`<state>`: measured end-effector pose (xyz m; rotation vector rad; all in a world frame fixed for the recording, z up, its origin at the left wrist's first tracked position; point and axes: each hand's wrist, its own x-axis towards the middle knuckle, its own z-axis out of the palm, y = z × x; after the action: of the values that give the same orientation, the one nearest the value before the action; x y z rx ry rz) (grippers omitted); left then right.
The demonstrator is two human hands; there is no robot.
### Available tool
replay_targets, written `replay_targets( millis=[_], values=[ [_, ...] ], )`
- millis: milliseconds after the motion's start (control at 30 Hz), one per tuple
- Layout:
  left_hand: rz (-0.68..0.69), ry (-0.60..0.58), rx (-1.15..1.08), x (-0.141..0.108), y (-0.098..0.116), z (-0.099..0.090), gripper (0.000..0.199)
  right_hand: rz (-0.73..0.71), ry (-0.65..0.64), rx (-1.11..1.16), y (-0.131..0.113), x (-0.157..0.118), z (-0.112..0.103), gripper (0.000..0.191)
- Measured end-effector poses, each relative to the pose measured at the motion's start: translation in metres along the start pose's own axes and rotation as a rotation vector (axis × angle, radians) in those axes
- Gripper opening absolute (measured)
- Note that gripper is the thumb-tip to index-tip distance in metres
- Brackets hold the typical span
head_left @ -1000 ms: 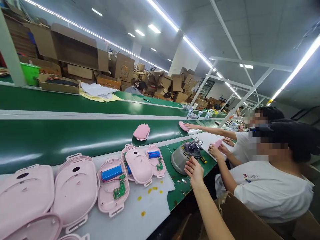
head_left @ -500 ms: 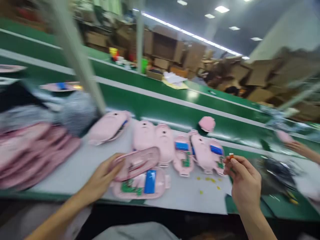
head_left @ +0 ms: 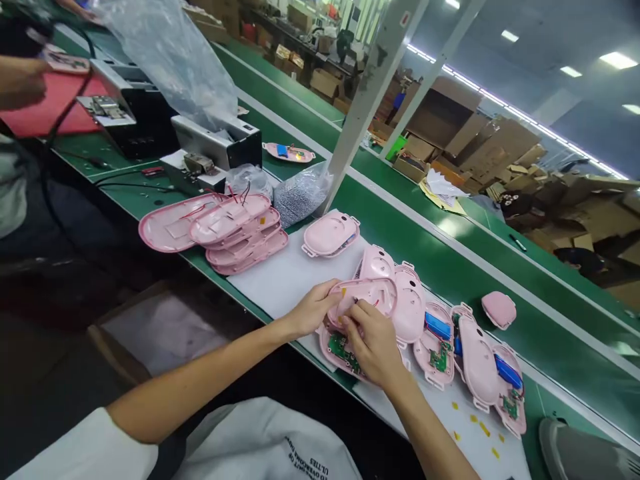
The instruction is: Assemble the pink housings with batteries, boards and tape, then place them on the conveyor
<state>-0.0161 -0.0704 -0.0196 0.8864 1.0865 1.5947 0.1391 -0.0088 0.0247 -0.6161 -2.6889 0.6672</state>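
My left hand (head_left: 316, 308) grips the left end of a pink plastic shell half (head_left: 377, 293), held with its hollow inner side up. Bent fingers of my right hand (head_left: 370, 340) press into that shell; whatever they pinch is too small to make out. A piece of yellow tape (head_left: 343, 292) shows at the shell's left end. Beneath both hands lies another pink half with a green circuit board (head_left: 340, 348), partly covered by my right hand. Just beyond sits a closed-looking pink case (head_left: 410, 303).
Stacked pink shell halves (head_left: 245, 233) stand to the left. Open halves with blue batteries (head_left: 438, 325) and small yellow tape pieces (head_left: 484, 429) lie to the right. A metal post (head_left: 367, 100) rises behind the white sheet (head_left: 270, 283). A co-worker's hand (head_left: 23, 83) is at far left.
The view has swung left. My right hand has come from the right, where it held a small orange-brown piece, to the pink shell half in my left hand.
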Motion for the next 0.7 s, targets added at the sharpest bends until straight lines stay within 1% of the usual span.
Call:
replay_targets(
  millis=[100, 167, 300, 333, 400, 467, 533, 600, 667, 700],
  values=[
    [-0.014, -0.021, -0.184, -0.004, 0.005, 0.002, 0.021, 0.012, 0.024, -0.156, -0.009, 0.004, 0.006, 0.023],
    [-0.024, -0.039, -0.260, -0.009, 0.010, 0.005, 0.023, 0.008, 0.052, -0.272, -0.013, 0.008, 0.013, 0.023],
    [-0.024, -0.099, -0.296, -0.018, 0.014, 0.006, 0.029, 0.041, 0.128, -0.428, -0.014, 0.010, 0.023, 0.018],
    [-0.033, -0.102, -0.305, -0.019, 0.012, 0.005, 0.033, 0.073, 0.155, -0.442, -0.013, 0.010, 0.024, 0.019],
    [-0.072, -0.075, -0.290, -0.019, 0.006, 0.002, 0.038, 0.160, 0.207, -0.419, -0.009, 0.007, 0.022, 0.029],
    [-0.095, -0.035, -0.183, -0.018, 0.000, -0.002, 0.040, 0.228, 0.240, -0.321, -0.002, 0.002, 0.014, 0.037],
    [-0.063, -0.054, -0.019, -0.017, -0.003, -0.008, 0.044, 0.213, 0.286, -0.223, 0.005, -0.004, -0.003, 0.037],
    [0.020, -0.089, 0.158, -0.020, 0.000, -0.012, 0.045, 0.126, 0.406, -0.242, 0.009, -0.014, -0.024, 0.029],
    [0.098, -0.157, 0.356, -0.027, 0.009, -0.013, 0.041, -0.002, 0.516, -0.380, 0.007, -0.028, -0.043, 0.021],
    [0.143, -0.211, 0.468, -0.029, 0.015, -0.012, 0.039, -0.071, 0.529, -0.456, 0.004, -0.037, -0.049, 0.024]
  ],
)
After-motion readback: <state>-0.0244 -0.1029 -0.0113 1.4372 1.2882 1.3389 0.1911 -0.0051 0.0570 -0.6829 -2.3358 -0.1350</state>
